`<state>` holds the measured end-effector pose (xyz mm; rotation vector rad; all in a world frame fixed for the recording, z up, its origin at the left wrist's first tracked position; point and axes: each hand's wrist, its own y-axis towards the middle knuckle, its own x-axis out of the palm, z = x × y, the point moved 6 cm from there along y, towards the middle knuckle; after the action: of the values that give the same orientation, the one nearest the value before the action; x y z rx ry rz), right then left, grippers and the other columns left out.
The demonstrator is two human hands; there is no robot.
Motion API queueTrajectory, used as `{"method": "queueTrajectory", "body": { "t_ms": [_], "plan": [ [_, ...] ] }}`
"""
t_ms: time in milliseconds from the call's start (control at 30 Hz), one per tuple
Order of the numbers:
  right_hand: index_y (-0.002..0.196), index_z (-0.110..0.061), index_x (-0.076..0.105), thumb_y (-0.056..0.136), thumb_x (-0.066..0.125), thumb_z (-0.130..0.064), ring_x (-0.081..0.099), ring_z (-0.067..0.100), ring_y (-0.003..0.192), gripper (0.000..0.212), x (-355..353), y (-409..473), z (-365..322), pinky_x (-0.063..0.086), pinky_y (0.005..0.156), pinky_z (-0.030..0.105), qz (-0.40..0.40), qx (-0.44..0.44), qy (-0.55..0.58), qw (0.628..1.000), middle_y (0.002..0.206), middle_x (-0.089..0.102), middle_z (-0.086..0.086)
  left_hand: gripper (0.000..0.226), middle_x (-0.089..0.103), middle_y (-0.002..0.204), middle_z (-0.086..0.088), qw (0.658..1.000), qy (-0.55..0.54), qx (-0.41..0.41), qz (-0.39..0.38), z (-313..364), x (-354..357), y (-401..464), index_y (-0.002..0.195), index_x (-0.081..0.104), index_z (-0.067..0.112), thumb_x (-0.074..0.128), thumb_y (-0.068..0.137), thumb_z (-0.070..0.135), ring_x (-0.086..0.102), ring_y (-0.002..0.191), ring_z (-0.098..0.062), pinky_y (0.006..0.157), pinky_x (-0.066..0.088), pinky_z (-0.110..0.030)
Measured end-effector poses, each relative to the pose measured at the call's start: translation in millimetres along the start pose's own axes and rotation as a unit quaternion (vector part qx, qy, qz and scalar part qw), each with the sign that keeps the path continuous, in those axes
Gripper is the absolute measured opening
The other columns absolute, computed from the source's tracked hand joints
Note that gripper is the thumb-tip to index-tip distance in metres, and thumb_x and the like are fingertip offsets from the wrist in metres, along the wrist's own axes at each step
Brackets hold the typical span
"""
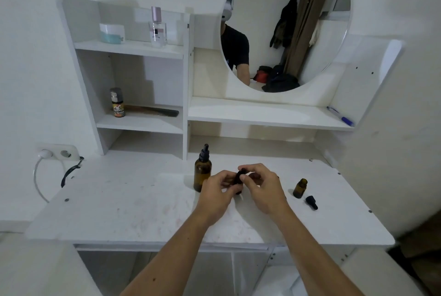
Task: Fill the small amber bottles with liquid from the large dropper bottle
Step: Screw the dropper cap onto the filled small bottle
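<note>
Both hands meet over the white desk (133, 202): the left hand (216, 194) and right hand (262, 188) have fingers curled, pinching a small dark bottle (239, 177) between them. Just left stands the large dropper bottle (202, 171); to the right, an open small amber bottle (300, 188) beside its loose dropper cap (312, 202).

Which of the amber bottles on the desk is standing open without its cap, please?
The small bottle to the right of the hands; its dropper cap lies beside it. The large bottle still wears its dropper, and the hands hide the third.
</note>
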<state>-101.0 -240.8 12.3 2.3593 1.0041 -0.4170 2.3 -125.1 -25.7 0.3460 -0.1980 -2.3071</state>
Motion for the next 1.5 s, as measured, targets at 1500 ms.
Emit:
{"method": "queueTrajectory", "body": {
  "t_ms": [1500],
  "plan": [
    [0.111, -0.019, 0.074, 0.092, 0.081, -0.011, 0.074, 0.022, 0.099, 0.022, 14, -11, 25, 0.063, 0.090, 0.036, 0.087, 0.042, 0.149, 0.984, 0.109, 0.077, 0.005, 0.025, 0.077, 0.100, 0.006, 0.998, 0.058, 0.023, 0.007, 1, 2, 0, 0.117, 0.071, 0.011, 0.074, 0.093, 0.003, 0.073, 0.093, -0.002, 0.085, 0.057, -0.016]
  ]
}}
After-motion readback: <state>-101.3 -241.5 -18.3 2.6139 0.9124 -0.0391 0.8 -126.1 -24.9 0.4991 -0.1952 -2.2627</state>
